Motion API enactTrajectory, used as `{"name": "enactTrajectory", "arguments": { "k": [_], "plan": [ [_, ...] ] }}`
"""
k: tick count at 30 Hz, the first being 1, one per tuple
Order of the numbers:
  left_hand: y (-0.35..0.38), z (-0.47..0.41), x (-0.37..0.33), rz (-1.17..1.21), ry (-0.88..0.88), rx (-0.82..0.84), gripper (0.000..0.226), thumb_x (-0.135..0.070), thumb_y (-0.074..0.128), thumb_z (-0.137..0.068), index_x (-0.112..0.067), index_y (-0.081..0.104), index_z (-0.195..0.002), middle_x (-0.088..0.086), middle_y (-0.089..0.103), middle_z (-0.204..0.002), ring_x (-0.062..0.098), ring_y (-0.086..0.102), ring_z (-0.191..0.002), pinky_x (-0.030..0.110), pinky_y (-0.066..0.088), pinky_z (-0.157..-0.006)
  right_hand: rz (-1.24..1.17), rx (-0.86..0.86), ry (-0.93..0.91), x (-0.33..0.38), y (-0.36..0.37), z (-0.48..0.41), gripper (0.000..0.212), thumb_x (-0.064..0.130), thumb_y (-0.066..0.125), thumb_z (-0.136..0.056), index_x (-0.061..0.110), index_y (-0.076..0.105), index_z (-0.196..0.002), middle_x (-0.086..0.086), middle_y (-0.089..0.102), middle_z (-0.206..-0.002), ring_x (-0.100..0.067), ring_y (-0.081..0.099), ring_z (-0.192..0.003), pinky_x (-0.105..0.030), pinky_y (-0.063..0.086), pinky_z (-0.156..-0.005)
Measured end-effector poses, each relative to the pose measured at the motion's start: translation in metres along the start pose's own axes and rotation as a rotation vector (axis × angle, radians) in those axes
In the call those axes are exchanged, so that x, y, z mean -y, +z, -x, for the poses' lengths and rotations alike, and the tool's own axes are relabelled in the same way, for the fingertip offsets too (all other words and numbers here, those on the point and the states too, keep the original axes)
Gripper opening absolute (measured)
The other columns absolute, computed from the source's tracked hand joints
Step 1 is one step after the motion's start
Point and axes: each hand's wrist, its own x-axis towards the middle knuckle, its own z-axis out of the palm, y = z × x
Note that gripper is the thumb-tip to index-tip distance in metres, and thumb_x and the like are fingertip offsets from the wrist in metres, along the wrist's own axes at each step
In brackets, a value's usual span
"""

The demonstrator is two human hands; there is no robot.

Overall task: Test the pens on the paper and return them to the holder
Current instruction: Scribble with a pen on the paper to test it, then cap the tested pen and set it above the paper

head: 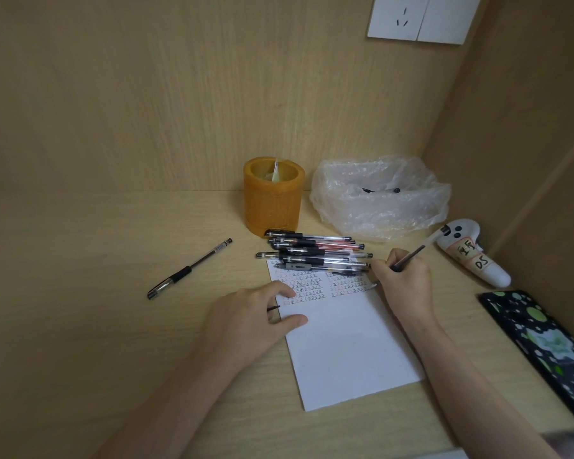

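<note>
The pen [421, 248] under test was clamped in the fingers of the right hand [405, 279], slanting up to the right, its tip down at the right edge of the paper [342, 342] beside the last rows of marks. The left hand [252, 313] lay on the paper's left edge, fingers loosely spread and pressing the sheet flat; a thin dark tip showed under it, though what it was could not be told.

Several rows of small red and dark marks filled the top of the sheet, so a good share of the testing looked done. The lower part was blank.

A pile of pens [315, 255] lay across the top of the paper, just in front of the orange holder [274, 200], and one black pen [189, 269] lay apart to the left on the bench [113, 260]. No pens stood in the holder, so the returning appeared wholly left to do.

Further out sat a crumpled plastic bag [378, 200], a white controller [474, 256] and a spotted phone [544, 346].
</note>
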Motion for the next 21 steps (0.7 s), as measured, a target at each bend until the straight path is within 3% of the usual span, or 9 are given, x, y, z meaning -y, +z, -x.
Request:
{"name": "enactTrajectory", "arguments": {
  "k": [6, 9, 12, 14, 17, 21],
  "plan": [
    [0.0, 0.001, 0.0, 0.053, 0.009, -0.023, 0.039, -0.065, 0.055, -0.075, -0.044, 0.053, -0.108, -0.009, 0.056, -0.064, 0.002, 0.059, -0.066, 0.022, 0.048, -0.062, -0.049, -0.018, 0.047, 0.001, -0.002, -0.001, 0.032, -0.003, 0.058, -0.077, 0.007, 0.04, -0.054, -0.002, 0.034, -0.047, -0.008, 0.028, -0.043, -0.017, 0.022, -0.041],
    [0.0, 0.001, 0.001, 0.209, 0.052, -0.084, 0.031, -0.042, 0.049, -0.089, -0.041, 0.047, -0.12, -0.009, 0.051, -0.065, 0.004, 0.052, -0.062, 0.017, 0.04, -0.055, -0.298, -0.029, 0.102, 0.007, -0.006, -0.002, 0.039, 0.009, 0.064, -0.086, 0.011, 0.04, -0.055, 0.005, 0.034, -0.044, -0.006, 0.027, -0.041, -0.02, 0.025, -0.043],
    [0.002, -0.001, 0.0, 0.376, 0.082, -0.052, 0.042, -0.02, 0.039, -0.097, -0.041, 0.032, -0.133, -0.016, 0.054, -0.088, -0.001, 0.052, -0.081, 0.014, 0.038, -0.068, -0.688, 0.181, 0.18, 0.015, -0.005, -0.002, 0.039, 0.034, 0.054, -0.093, 0.008, 0.05, -0.063, 0.001, 0.035, -0.045, -0.011, 0.029, -0.04, -0.02, 0.023, -0.04],
    [0.004, -0.002, -0.003, 0.455, 0.103, 0.009, 0.049, -0.013, 0.037, -0.098, -0.041, 0.024, -0.137, -0.016, 0.056, -0.096, -0.002, 0.053, -0.093, 0.016, 0.04, -0.082, -0.899, 0.388, 0.273, 0.018, -0.003, -0.002, 0.042, 0.037, 0.043, -0.093, 0.006, 0.058, -0.069, -0.002, 0.037, -0.046, -0.012, 0.03, -0.04, -0.02, 0.026, -0.039],
    [0.004, -0.003, -0.004, 0.52, 0.097, 0.039, 0.057, -0.017, 0.044, -0.096, -0.043, 0.016, -0.14, -0.02, 0.062, -0.105, -0.008, 0.055, -0.099, 0.011, 0.039, -0.09, -0.912, 0.614, 0.237, 0.02, 0.0, 0.003, 0.027, 0.034, 0.061, -0.083, 0.009, 0.051, -0.077, -0.006, 0.047, -0.051, -0.014, 0.039, -0.042, -0.018, 0.033, -0.039],
    [0.002, -0.003, -0.006, 0.561, 0.101, 0.027, 0.068, -0.018, 0.053, -0.093, -0.056, 0.011, -0.13, -0.021, 0.063, -0.107, -0.01, 0.056, -0.092, 0.006, 0.037, -0.081, -0.759, 0.658, 0.123, 0.021, -0.001, 0.009, 0.041, 0.041, 0.081, -0.067, 0.015, 0.049, -0.065, -0.008, 0.056, -0.055, -0.015, 0.046, -0.042, -0.016, 0.035, -0.038]
  ]
}}
